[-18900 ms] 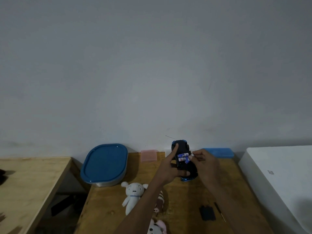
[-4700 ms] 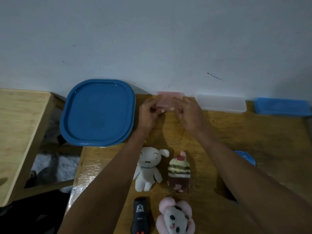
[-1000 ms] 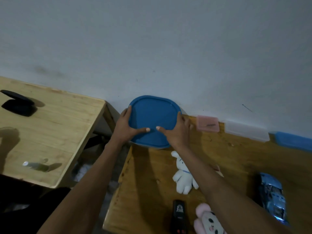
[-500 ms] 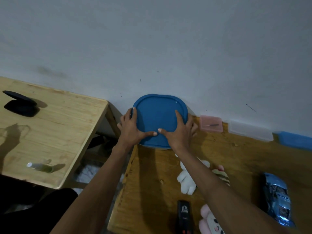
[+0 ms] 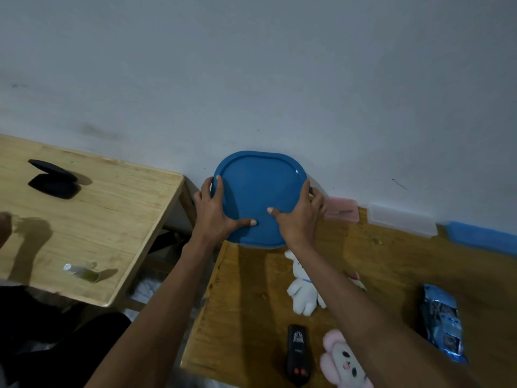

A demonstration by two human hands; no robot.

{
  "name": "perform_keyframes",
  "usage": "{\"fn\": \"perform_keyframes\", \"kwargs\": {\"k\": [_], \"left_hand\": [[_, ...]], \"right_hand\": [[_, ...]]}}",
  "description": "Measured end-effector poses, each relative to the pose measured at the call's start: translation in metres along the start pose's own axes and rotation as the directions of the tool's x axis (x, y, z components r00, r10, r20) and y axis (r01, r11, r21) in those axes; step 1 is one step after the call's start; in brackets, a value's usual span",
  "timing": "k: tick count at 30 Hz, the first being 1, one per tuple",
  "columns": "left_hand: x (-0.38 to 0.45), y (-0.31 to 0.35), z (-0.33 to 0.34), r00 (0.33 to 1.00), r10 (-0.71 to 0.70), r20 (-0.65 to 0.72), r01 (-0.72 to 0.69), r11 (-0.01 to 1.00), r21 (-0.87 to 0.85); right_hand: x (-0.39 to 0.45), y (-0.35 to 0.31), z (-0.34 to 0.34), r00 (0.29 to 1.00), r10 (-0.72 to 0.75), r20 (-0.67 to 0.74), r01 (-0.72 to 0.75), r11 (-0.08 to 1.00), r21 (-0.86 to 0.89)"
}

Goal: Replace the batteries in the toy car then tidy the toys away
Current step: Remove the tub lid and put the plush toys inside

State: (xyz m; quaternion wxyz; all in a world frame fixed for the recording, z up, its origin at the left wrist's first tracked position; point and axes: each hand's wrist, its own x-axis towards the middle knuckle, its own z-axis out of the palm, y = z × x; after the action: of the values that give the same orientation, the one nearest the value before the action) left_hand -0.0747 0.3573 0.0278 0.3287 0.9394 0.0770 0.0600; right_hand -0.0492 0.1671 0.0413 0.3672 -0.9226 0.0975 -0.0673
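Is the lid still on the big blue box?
Yes, shut. The blue lid sits flat on the box, with the left hand and right hand gripping its edges.

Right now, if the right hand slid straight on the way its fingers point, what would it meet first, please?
Probably the wall: the right hand grips the blue lid with fingers pointing up and away, and nothing else shows beyond.

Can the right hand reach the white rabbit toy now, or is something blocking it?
Probably yes, but not at once. The right hand is busy gripping the blue lid together with the left hand. The white rabbit toy lies uncovered on the table just under the right forearm, with nothing on it.
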Motion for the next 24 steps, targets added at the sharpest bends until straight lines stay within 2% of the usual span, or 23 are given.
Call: {"fn": "perform_keyframes", "kwargs": {"k": [7,12,17,21,24], "left_hand": [[-0.062,0.011,-0.034,0.997,-0.055,-0.051,0.055,0.998,0.008],[-0.133,-0.001,-0.039,0.986,-0.147,-0.073,0.15,0.988,0.041],[-0.205,-0.028,-0.015,0.964,-0.262,-0.05,0.264,0.963,0.052],[-0.25,-0.053,0.013,0.936,-0.352,-0.011,0.352,0.936,0.018],[-0.266,-0.067,0.028,0.924,-0.381,0.012,0.38,0.923,0.055]], "right_hand": [[-0.049,-0.012,-0.027,0.995,-0.088,0.044,0.09,0.995,-0.043],[-0.105,0.003,-0.029,0.979,-0.142,0.146,0.152,0.987,-0.06],[-0.159,0.04,-0.019,0.949,-0.178,0.259,0.213,0.971,-0.111],[-0.189,0.07,-0.003,0.922,-0.154,0.355,0.231,0.954,-0.188],[-0.202,0.085,0.01,0.908,-0.135,0.396,0.246,0.938,-0.244]]}}
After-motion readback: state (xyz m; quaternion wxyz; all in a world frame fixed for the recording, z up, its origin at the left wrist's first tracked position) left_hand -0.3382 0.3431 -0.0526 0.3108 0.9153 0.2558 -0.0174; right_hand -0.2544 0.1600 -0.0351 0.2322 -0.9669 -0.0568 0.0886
